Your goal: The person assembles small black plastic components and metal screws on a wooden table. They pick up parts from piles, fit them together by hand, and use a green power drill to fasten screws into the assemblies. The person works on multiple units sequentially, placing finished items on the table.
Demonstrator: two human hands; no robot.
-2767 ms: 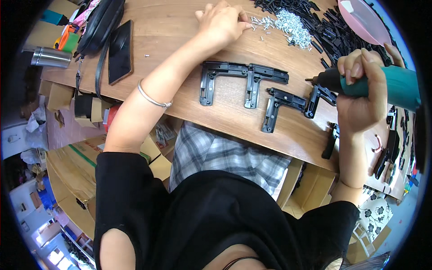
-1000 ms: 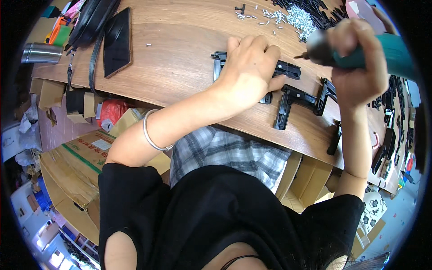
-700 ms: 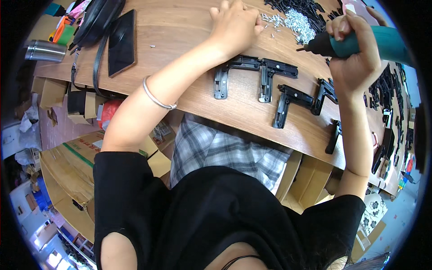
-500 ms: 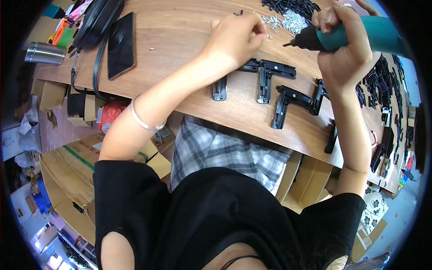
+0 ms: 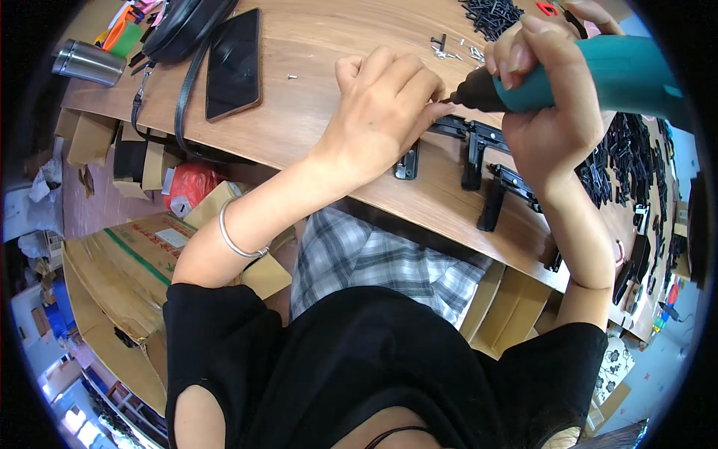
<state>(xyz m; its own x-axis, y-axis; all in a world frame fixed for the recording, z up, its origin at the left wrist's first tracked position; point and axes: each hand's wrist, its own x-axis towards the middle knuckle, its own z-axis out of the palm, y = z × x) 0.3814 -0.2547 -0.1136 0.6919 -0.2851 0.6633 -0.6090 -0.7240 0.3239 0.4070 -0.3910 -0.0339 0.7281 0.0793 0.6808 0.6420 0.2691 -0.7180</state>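
My right hand [image 5: 557, 105] is wrapped round a teal electric screwdriver [image 5: 624, 71] with a black nose, its bit pointing left. That bit reaches the pinched thumb and fingers of my left hand [image 5: 378, 108]. What those fingers hold, if anything, is hidden. Below them several black T- or L-shaped plastic parts lie in a row on the wooden table: one [image 5: 406, 163] is partly under my left hand, another [image 5: 474, 157] is between my hands, and a third [image 5: 492, 202] is nearer the table edge. My right wrist covers part of the row.
Silver screws [image 5: 446, 54] and a heap of small black pieces [image 5: 490, 18] lie beyond my hands. A phone [image 5: 234, 67], a black bag [image 5: 183, 34] and a steel cup [image 5: 90, 63] stand at left. More black parts [image 5: 628, 153] fill the right side. A lone screw [image 5: 292, 76] lies near the phone.
The screwdriver has come left and down, so its bit now meets my left fingertips. My left hand has shifted nearer to me. The whole view has also shifted slightly.
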